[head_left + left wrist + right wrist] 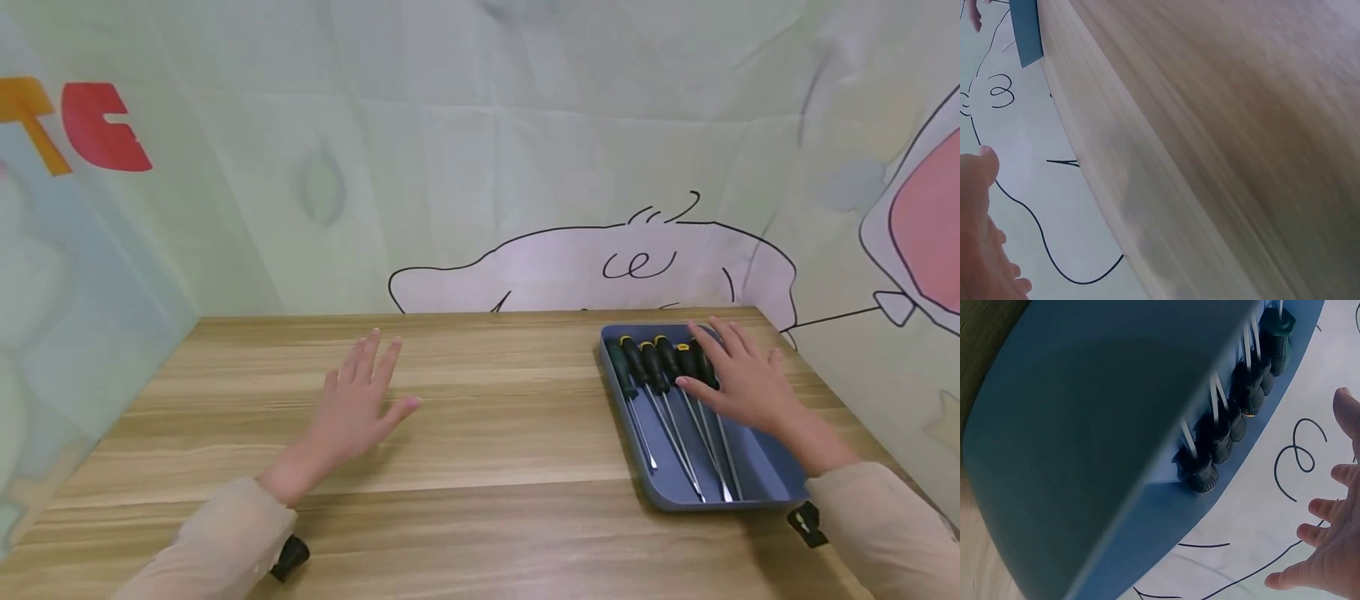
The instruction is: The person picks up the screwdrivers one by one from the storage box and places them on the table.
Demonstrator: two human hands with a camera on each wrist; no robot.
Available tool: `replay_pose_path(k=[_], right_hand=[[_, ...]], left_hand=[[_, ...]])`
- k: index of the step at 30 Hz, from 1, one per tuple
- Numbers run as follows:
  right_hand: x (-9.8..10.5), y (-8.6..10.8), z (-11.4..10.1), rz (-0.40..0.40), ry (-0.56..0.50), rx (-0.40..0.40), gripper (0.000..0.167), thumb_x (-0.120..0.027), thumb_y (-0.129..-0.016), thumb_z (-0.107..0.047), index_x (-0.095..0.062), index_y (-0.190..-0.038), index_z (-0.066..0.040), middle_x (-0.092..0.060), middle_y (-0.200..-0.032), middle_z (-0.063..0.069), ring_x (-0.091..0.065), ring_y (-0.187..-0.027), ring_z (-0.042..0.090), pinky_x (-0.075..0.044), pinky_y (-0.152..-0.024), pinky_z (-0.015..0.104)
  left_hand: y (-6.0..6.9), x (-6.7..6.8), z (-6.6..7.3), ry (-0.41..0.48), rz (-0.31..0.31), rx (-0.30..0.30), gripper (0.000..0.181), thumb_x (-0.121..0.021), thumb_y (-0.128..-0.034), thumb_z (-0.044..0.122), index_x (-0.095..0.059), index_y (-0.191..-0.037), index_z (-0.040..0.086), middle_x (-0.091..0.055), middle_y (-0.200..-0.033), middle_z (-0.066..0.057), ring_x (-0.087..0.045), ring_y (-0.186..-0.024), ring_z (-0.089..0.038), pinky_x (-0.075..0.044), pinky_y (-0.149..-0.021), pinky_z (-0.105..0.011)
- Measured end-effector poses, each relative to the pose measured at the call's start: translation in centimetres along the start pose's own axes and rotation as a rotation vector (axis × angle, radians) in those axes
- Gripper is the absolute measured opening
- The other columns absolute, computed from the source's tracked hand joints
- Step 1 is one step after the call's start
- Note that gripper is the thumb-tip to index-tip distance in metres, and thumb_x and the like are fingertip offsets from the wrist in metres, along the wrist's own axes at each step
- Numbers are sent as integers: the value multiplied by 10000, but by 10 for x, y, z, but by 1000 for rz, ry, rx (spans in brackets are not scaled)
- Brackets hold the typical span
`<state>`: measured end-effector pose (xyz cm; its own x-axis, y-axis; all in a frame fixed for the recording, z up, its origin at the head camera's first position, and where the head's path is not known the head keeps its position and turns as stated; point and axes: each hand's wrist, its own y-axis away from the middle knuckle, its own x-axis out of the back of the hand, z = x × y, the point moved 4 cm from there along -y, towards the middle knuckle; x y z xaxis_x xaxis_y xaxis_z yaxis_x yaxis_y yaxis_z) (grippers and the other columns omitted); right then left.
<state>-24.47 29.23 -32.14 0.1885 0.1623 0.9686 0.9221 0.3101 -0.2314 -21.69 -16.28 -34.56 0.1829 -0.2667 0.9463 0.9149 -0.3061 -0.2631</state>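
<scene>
A blue-grey tray (776,467) stands at the right of the table, holding several screwdrivers (652,367) with dark handles, their shafts pointing toward the near edge. The right hand (742,379), fingers spread, is over the tray's right part and holds nothing. From the right wrist, the same hand (1329,531) shows apart from the dark handles (1197,469) beyond the tray's wall (1116,531). Over the left half of the table, the left hand (356,408) has its fingers spread with nothing in them; the left wrist view shows part of it (982,231) at the left edge.
The wooden table (480,433) reaches back to a hanging cloth (480,167) printed with cartoon shapes. A black object (290,558) is at the left sleeve, and another (807,523) is at the right sleeve beside the tray's near right corner.
</scene>
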Motion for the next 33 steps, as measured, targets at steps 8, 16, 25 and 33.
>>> replay_pose_path(k=[8,16,25,33], right_hand=[[-1,0,8,-19,-8,-33,802,-572,-876,-500,-223,-1460,-75,-235,-1428,306,-203,-1284,499,-142,-843,827],[0,0,20,48,-25,-4,727,-639,-870,-351,-328,-1376,68,-334,-1334,367,-319,-1185,535,-302,-888,714],[0,2,32,14,-79,-71,697,-627,-887,-252,-302,-1356,148,-354,-1293,394,-364,-1120,559,-335,-887,682],[-5,7,46,-48,-97,-133,703,-589,-909,-288,-285,-1357,160,-333,-1304,413,-346,-1128,572,-324,-890,692]], left_hand=[[-8,-14,13,73,13,-1,763,-526,-924,436,-218,-1453,-20,-153,-1502,-257,-158,-1352,-432,-275,-960,-695],[-19,-22,32,317,54,-47,720,-586,-916,331,-260,-1425,-61,-140,-1491,-289,-145,-1349,-449,-188,-1069,-611],[-36,-38,46,571,-22,127,692,-599,-911,270,-263,-1425,-47,-213,-1467,-279,-234,-1334,-411,-225,-1085,-547],[-48,-49,60,786,-76,236,635,-575,-922,206,-274,-1422,-45,-281,-1442,-265,-296,-1306,-401,-273,-1072,-529]])
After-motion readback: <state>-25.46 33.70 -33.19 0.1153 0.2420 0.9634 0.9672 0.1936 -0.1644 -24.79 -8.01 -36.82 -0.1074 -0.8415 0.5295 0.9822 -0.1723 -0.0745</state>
